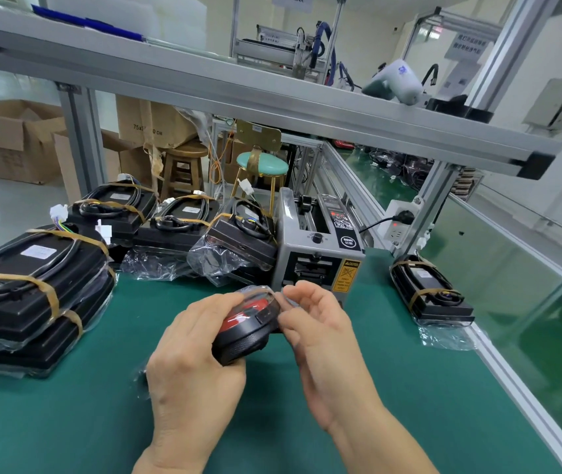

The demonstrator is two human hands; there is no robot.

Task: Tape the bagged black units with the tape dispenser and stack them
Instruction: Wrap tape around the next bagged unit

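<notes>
The left hand point(190, 357) grips a bagged black unit point(247, 328) above the mat; the right hand point(314, 319) pinches its wrap beside that grip. Left of the grip, taped stacks point(29, 285) wait (several done); beyond, the tape dispenser point(317, 248).

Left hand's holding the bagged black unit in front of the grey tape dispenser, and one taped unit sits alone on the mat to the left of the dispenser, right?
Not quite. The head view shows the lone taped black unit on the green mat to the right of the grey tape dispenser. The left hand does hold the bagged black unit in front of it.
</notes>
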